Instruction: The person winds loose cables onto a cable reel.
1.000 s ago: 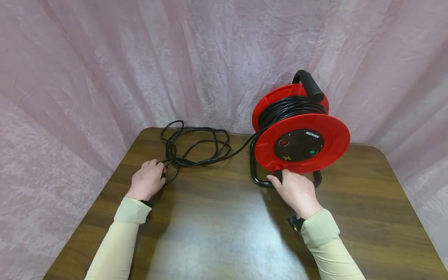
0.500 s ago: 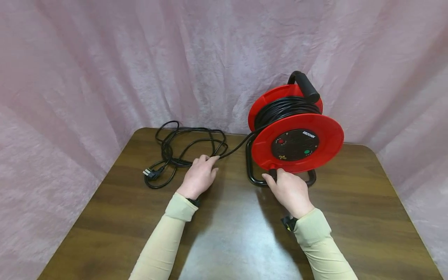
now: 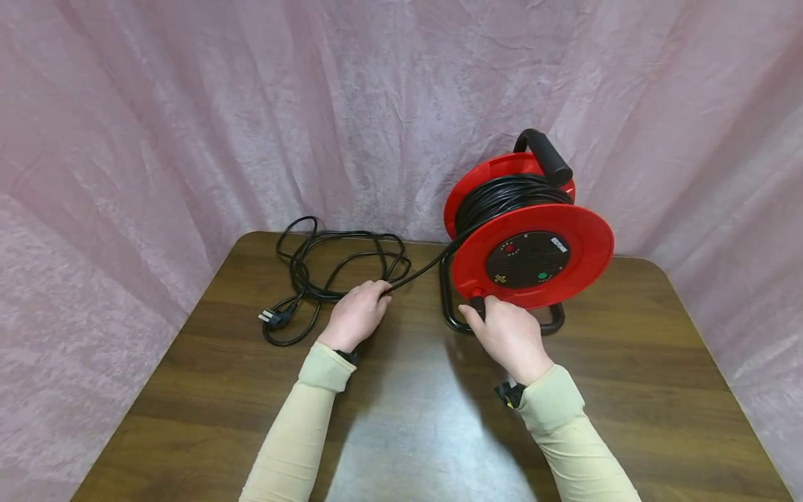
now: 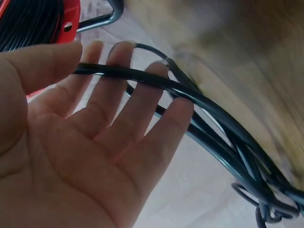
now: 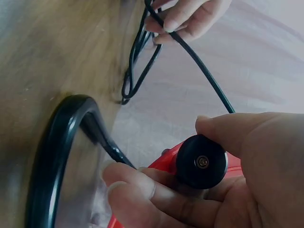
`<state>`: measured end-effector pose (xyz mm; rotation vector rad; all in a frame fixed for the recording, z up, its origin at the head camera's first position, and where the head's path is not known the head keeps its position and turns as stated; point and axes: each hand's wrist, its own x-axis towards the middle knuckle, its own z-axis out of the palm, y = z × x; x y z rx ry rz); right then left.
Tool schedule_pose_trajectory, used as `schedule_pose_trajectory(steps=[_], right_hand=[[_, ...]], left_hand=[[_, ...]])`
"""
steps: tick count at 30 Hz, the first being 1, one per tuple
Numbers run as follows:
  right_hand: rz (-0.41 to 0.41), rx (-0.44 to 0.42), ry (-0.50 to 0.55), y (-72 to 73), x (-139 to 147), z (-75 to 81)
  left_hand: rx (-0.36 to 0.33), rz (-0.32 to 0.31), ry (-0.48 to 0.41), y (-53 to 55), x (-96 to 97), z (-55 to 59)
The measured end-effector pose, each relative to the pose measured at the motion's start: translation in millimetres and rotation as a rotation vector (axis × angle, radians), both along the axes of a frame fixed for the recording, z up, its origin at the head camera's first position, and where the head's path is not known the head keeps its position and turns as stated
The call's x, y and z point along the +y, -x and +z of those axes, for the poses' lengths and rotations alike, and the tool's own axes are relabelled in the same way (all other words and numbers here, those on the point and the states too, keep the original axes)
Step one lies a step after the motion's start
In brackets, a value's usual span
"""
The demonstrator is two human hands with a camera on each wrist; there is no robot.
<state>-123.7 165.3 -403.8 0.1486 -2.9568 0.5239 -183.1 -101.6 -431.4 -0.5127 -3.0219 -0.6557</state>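
Observation:
A red cable reel (image 3: 586, 244) wound with black cable stands at the table's right back. My right hand (image 3: 511, 336) grips the black winding knob (image 3: 478, 305) at the lower rim of its front disc. The right wrist view shows the knob's round end (image 5: 202, 161) between thumb and curled fingers. From the drum a black cable (image 3: 428, 268) runs left and down to my left hand (image 3: 356, 314). Seen in the left wrist view, this cable (image 4: 204, 102) lies across slightly bent fingers (image 4: 142, 99) and passes behind the thumb tip, held lightly there.
Loose loops of cable (image 3: 345, 259) lie at the back left of the wooden table (image 3: 188, 390), with a three-pin plug (image 3: 278, 318) in front of them. The reel's black tube frame (image 3: 447, 296) rests on the tabletop. A pink curtain (image 3: 351, 118) hangs behind.
My left hand has left the plug end of the cable and moved right to the stretch near the reel. The knob has shifted slightly left with my right hand, and the disc has turned a little.

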Motion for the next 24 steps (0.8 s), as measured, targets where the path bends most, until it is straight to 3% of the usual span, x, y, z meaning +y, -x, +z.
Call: schedule_pose_trajectory(steps=[10,17,24], right_hand=[[-0.015,-0.007,-0.038,-0.1,-6.9,11.6],[-0.018,0.03,-0.032,2.7,-14.2,20.0],[-0.006,0.051,-0.028,7.2,-17.9,34.2]], left_hand=[[0.006,0.031,-0.006,0.8,-5.5,-0.6],[-0.039,0.04,0.035,1.4,-10.3,-2.1],[-0.019,0.05,0.029,2.4,-12.1,-1.5]])
